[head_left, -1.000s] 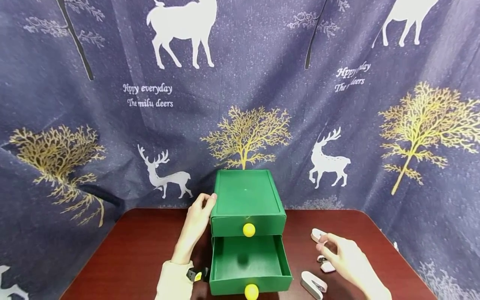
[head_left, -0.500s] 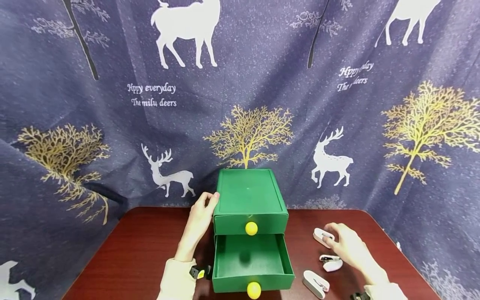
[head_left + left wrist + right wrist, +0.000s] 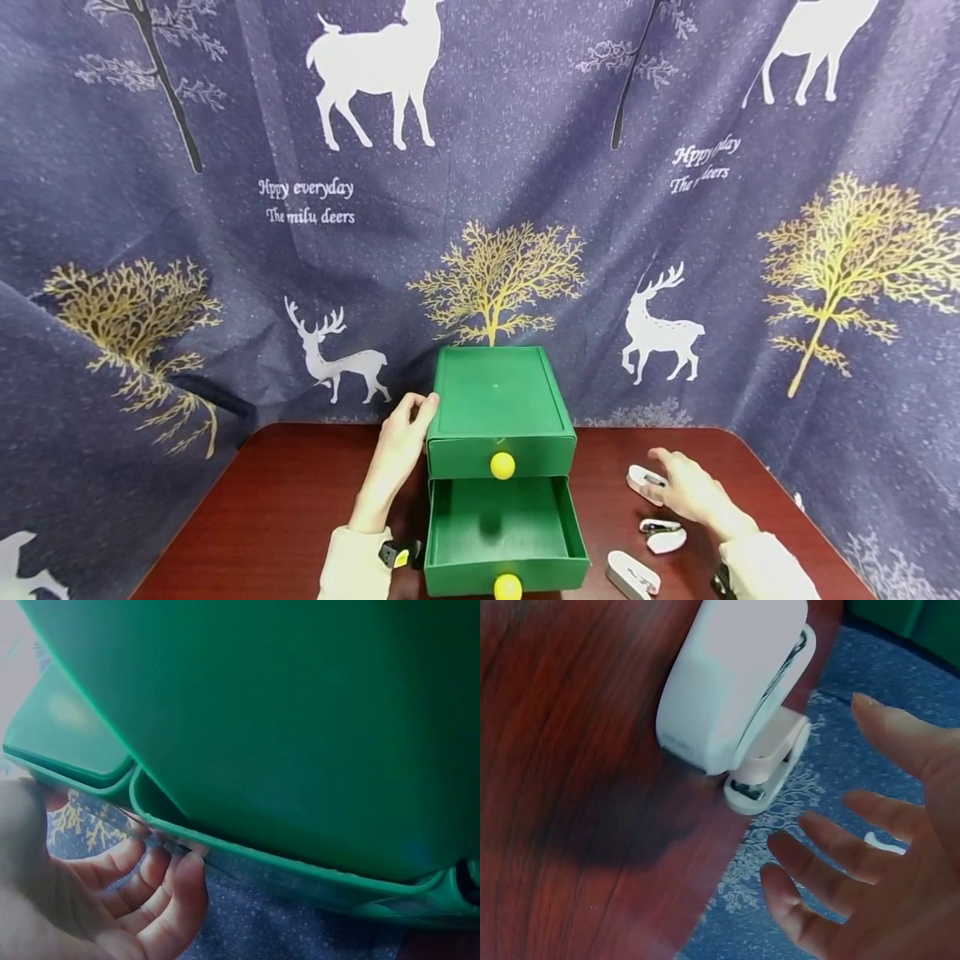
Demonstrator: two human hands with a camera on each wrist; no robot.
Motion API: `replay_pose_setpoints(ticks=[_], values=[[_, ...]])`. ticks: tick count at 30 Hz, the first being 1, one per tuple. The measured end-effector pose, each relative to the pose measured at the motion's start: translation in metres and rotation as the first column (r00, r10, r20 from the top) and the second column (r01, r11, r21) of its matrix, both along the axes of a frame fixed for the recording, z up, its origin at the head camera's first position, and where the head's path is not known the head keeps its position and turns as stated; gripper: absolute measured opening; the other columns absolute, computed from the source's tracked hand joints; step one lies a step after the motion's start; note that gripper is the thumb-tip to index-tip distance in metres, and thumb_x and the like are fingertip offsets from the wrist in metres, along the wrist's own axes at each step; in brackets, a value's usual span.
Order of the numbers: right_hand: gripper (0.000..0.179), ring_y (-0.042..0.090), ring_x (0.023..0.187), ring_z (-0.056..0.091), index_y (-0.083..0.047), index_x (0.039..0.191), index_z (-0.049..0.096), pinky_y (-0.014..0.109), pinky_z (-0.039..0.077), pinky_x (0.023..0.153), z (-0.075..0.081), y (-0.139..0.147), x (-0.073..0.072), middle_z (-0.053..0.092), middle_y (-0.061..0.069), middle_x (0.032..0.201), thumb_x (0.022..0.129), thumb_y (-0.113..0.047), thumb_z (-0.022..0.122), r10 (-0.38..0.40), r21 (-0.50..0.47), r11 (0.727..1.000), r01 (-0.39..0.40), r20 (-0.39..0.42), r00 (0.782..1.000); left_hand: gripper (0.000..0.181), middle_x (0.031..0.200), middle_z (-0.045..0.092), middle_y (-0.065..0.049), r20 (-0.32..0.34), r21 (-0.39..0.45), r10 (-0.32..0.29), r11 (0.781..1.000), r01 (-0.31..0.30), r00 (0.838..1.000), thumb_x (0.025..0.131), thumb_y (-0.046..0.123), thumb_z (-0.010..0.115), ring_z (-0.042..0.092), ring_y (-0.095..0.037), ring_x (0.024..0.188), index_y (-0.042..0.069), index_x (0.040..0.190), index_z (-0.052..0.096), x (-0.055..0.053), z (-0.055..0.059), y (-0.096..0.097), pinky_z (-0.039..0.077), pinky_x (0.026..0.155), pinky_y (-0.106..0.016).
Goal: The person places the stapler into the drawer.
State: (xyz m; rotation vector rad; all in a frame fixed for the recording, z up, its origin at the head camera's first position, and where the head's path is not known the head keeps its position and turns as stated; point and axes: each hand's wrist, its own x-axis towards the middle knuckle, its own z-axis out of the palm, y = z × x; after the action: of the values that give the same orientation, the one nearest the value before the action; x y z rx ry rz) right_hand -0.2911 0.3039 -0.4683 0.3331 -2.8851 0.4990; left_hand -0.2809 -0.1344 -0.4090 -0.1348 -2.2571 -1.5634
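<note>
A green two-drawer cabinet (image 3: 495,392) stands on the table with its lower drawer (image 3: 465,577) pulled out, showing a bare inside. My left hand (image 3: 400,442) rests against the cabinet's left side, fingertips right at its wall; the left wrist view shows those fingers (image 3: 187,885) loosely bent. On the right lie three small white staplers: a far one (image 3: 641,482), a middle one (image 3: 666,540) and a near one (image 3: 630,575). Over the far stapler my right hand (image 3: 693,492) hovers, partly covering it. In the right wrist view its fingers are spread beside a white stapler (image 3: 727,682), holding nothing.
Yellow round knobs mark the upper drawer (image 3: 502,465) and the lower one (image 3: 507,587). A dark blue cloth (image 3: 480,150) with deer and trees hangs behind the red-brown table (image 3: 285,492). The pulled-out drawer sits between my hands.
My right hand has moved slightly right and away from me, uncovering the middle stapler, and its fingers have opened out. My left hand stays at the cabinet. The head view has shifted slightly.
</note>
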Motion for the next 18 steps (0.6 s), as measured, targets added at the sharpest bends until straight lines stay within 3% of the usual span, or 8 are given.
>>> replay_pose_setpoints(ticks=[6,10,15,18], values=[[0.056,0.026,0.078,0.059,0.003,0.117,0.059,0.049,0.047,0.065,-0.001,0.0,-0.009,0.062,0.01,0.084,0.075,-0.026,0.082,-0.002,0.003,1.0,0.002,0.072,0.997,0.039,0.071,0.052,-0.003,-0.003,0.004,-0.008,1.0,0.008,1.0,0.098,0.052,0.053,0.054,-0.019,0.059,0.013,0.095,0.061,0.001,0.0,0.001,0.046,0.061,-0.032],[0.042,0.018,0.068,0.054,-0.002,0.105,0.063,0.043,0.044,0.061,-0.003,-0.001,-0.013,0.057,0.0,0.073,0.073,-0.022,0.082,-0.019,-0.031,0.999,0.023,0.137,0.99,0.04,0.068,0.052,-0.003,0.011,0.018,-0.009,1.0,0.009,1.0,0.097,0.052,0.054,0.055,-0.02,0.057,0.013,0.094,0.061,0.001,0.001,0.001,0.047,0.059,-0.031],[0.027,0.018,0.066,0.052,-0.012,0.088,0.061,0.041,0.041,0.058,-0.005,-0.001,-0.015,0.056,-0.001,0.072,0.071,-0.018,0.081,-0.044,-0.035,0.998,0.051,0.161,0.986,0.04,0.068,0.052,-0.002,0.007,0.003,0.002,1.0,-0.002,1.0,0.097,0.052,0.053,0.054,-0.019,0.057,0.013,0.094,0.061,0.0,0.001,0.001,0.046,0.061,-0.032],[0.029,0.022,0.07,0.055,-0.012,0.089,0.058,0.044,0.043,0.059,-0.005,0.001,-0.018,0.058,0.002,0.077,0.071,-0.017,0.08,-0.053,-0.019,0.998,0.056,0.158,0.986,0.04,0.069,0.052,-0.002,0.003,0.002,0.005,1.0,-0.005,1.0,0.097,0.052,0.053,0.054,-0.019,0.058,0.013,0.094,0.061,0.0,0.001,0.001,0.045,0.061,-0.032]])
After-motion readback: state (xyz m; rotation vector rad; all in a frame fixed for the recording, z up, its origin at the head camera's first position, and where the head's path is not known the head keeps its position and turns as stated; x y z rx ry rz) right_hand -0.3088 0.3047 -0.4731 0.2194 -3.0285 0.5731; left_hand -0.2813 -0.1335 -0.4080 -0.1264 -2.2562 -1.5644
